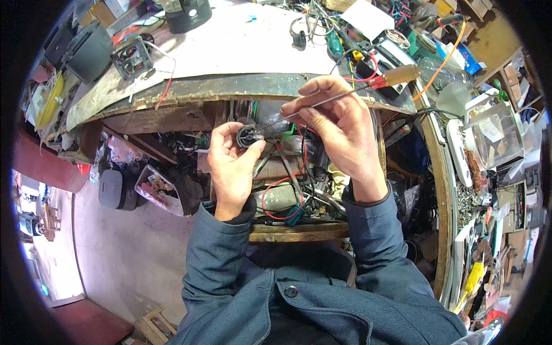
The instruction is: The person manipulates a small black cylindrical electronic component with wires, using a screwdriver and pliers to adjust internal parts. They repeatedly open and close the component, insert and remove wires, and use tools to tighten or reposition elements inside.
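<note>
My left hand [232, 164] pinches a small round black part [246, 135] with a shiny centre between thumb and fingers, just in front of the bench edge. In my right hand [348, 135] is a long screwdriver [398, 76] with an amber and red handle. Its thin shaft lies between my thumb and fingers and slants down to the left. The tip reaches the round part or stops close by; whether it touches I cannot tell. Below both hands an open wooden drawer [299, 233] holds a red wire [264, 201], pliers-like tools and a grey block [280, 198].
Ahead, the bench top [230, 49] bears a small device with wires [132, 57], a black speaker-like box [187, 14] and a black cable [299, 39]. Cluttered shelves with a clear plastic box [494, 135] stand at right. A white bin [161, 190] is under the bench, left.
</note>
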